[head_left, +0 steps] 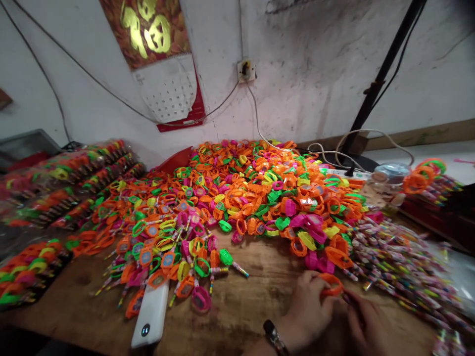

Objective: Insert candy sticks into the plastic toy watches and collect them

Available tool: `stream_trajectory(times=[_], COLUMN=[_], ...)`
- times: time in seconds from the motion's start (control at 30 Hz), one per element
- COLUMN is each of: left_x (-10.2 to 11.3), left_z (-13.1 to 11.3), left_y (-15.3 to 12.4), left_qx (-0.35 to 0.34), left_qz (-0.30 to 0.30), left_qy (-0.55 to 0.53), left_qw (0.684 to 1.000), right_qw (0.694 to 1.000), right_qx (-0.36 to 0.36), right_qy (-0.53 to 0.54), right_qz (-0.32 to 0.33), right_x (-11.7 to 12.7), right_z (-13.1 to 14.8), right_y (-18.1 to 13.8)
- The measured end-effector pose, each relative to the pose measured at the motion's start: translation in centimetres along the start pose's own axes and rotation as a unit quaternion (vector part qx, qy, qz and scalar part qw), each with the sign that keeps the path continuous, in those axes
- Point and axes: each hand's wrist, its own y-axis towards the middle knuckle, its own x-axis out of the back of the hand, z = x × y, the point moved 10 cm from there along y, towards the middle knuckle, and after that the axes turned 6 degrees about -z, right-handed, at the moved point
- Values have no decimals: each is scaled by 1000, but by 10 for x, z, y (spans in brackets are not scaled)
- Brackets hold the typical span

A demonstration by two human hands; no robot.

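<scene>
My left hand (pixel 305 309), with a dark bracelet on its wrist, grips an orange toy watch (pixel 334 284) above the wooden table (pixel 245 306). Close beside it my right hand (pixel 369 319) has its fingers pinched near the watch's right side. What those fingers hold is too blurred and covered to make out. A large heap of colourful toy watches (pixel 256 190) lies just beyond both hands. To the right is a pile of thin patterned sticks (pixel 404 262). On the left of the table, several watches with sticks attached (pixel 178 252) lie in a loose heap.
A white power bank (pixel 150 314) lies at the front left, partly under watches. Bagged rows of watches (pixel 70 173) are stacked at the far left. Behind the heap stand a power strip (pixel 356 174), loose cables and a black pole (pixel 374 89). A calendar (pixel 166 86) hangs on the wall.
</scene>
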Motion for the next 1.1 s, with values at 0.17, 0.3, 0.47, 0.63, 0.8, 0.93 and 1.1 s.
stream_trajectory(times=[0.17, 0.3, 0.47, 0.63, 0.8, 0.93, 1.1], left_x=[38, 64, 65, 64, 80, 82, 75], left_z=[2, -14, -9, 11, 6, -11, -33], left_y=[-12, -24, -33, -34, -34, -38, -45], left_qx=[30, 11, 42, 97, 66, 25, -57], left_qz=[-25, -28, -27, -84, -77, -21, 34], left_qy=[-71, -120, -222, -353, -237, -144, -24], left_qw=[997, 992, 974, 927, 966, 989, 997], right_qw=[997, 994, 988, 976, 983, 986, 978], right_qx=[-54, -63, -10, 68, 16, -13, -10], right_qy=[57, 93, 140, 161, 140, 136, 160], right_qz=[-26, 16, 69, 131, 115, 100, 135], right_x=[18, 12, 4, -3, 3, 6, -9], right_z=[26, 45, 66, 96, 86, 72, 63], right_y=[1, -1, -5, -15, -13, -10, -16])
